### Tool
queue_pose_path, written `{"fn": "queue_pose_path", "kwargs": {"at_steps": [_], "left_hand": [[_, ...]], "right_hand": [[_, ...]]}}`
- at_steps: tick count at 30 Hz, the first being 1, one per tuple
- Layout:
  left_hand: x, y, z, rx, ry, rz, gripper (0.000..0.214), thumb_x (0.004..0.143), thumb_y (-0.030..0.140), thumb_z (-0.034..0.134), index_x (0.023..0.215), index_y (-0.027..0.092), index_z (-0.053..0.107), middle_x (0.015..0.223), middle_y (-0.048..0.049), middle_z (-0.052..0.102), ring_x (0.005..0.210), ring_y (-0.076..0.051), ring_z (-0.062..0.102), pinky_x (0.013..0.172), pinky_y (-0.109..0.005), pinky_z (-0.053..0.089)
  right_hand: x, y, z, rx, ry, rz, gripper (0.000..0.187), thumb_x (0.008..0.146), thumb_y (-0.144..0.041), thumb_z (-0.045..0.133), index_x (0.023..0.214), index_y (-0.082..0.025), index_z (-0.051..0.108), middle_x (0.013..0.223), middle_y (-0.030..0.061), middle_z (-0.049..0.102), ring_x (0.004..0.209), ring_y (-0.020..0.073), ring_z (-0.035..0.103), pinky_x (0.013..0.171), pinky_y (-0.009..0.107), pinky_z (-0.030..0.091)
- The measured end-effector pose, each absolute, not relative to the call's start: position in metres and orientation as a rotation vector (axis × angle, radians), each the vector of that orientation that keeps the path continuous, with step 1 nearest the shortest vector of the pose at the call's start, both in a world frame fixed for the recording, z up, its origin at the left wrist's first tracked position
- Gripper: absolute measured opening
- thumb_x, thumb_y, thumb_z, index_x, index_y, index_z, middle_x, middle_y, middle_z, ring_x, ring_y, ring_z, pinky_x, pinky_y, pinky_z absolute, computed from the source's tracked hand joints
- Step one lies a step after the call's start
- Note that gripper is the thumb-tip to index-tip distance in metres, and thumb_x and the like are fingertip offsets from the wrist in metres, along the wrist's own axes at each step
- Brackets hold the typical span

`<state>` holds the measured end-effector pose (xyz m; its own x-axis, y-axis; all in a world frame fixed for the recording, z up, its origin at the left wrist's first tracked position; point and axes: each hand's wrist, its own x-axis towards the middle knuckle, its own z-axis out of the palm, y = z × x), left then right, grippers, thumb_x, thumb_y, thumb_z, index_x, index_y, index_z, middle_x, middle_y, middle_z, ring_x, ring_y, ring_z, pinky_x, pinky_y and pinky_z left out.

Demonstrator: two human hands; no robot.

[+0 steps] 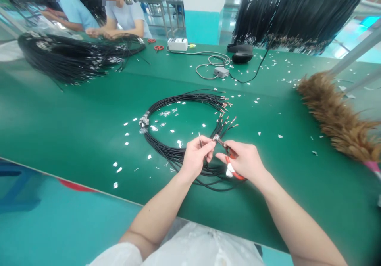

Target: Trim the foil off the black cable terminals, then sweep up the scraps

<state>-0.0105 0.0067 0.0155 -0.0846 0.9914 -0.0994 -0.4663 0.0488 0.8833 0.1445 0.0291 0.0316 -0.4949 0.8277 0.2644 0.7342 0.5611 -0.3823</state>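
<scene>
My left hand (196, 155) is closed on a thin black cable (201, 140), pinched between thumb and fingers near its tip. Red-handled scissors (235, 171) sit in my right hand (245, 161), and their blades reach a small whitish piece (216, 137) at my left fingertips. Whether the blades are closed on that piece I cannot tell. Around and beneath my hands lies a looped bundle of black cables (166, 151) with copper-coloured ends. Clear wrapping (144, 122) binds the bundle at its left side.
White scraps dot the green table (89, 111). A large black cable bundle (80, 56) lies back left, near two seated people. Behind are more red scissors (158, 48), a white box (177, 44) and a grey cord. Hanging cables (297, 16) and a brown feather duster (339, 119) are at right.
</scene>
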Motion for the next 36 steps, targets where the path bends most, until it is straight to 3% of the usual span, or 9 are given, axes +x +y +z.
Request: {"fn": "queue_pose_path", "kwargs": {"at_steps": [5,16,22,27,36], "left_hand": [[-0.010,0.008,0.014,0.798,0.975,1.416,0.018,0.067,0.028,0.066,0.066,0.015,0.054,0.049,0.0055,0.050,0.037,-0.004,0.043,0.035,-0.017,0.034],[-0.010,0.006,0.013,0.849,1.003,1.439,0.016,0.067,0.026,0.067,0.066,0.015,0.055,0.049,0.0055,0.050,0.038,-0.004,0.044,0.037,-0.017,0.035],[-0.013,0.008,0.018,0.690,0.926,1.532,0.017,0.066,0.023,0.067,0.065,0.015,0.052,0.050,0.0053,0.050,0.041,-0.006,0.047,0.037,-0.018,0.035],[-0.007,0.006,0.016,0.744,0.922,1.443,0.015,0.066,0.022,0.068,0.067,0.015,0.056,0.052,0.0046,0.052,0.044,-0.006,0.048,0.040,-0.018,0.039],[-0.006,0.001,0.015,0.785,0.924,1.406,0.013,0.069,0.024,0.066,0.069,0.014,0.058,0.055,0.0035,0.052,0.045,-0.006,0.047,0.040,-0.018,0.037]], "right_hand": [[0.143,0.030,0.037,-1.291,-2.451,0.149,0.032,0.078,-0.049,0.051,0.071,-0.019,0.059,0.057,0.0011,0.059,0.048,0.0116,0.049,0.048,0.022,0.024],[0.147,0.032,0.037,-1.312,-2.444,0.133,0.032,0.078,-0.050,0.051,0.075,-0.020,0.062,0.056,0.0012,0.059,0.049,0.0116,0.050,0.048,0.022,0.025],[0.148,0.036,0.032,-1.292,-2.173,0.579,0.025,0.073,-0.043,0.061,0.073,-0.018,0.060,0.053,-0.0013,0.056,0.047,0.0097,0.046,0.050,0.022,0.033],[0.125,0.032,0.043,-1.018,-1.521,1.175,0.021,0.068,-0.029,0.067,0.082,-0.020,0.055,0.077,0.0003,0.062,0.070,0.0131,0.058,0.067,0.026,0.046],[0.111,0.030,0.045,-0.951,-1.248,1.355,0.023,0.065,-0.024,0.068,0.077,-0.020,0.049,0.070,-0.0024,0.058,0.065,0.0112,0.057,0.067,0.029,0.048]]}}
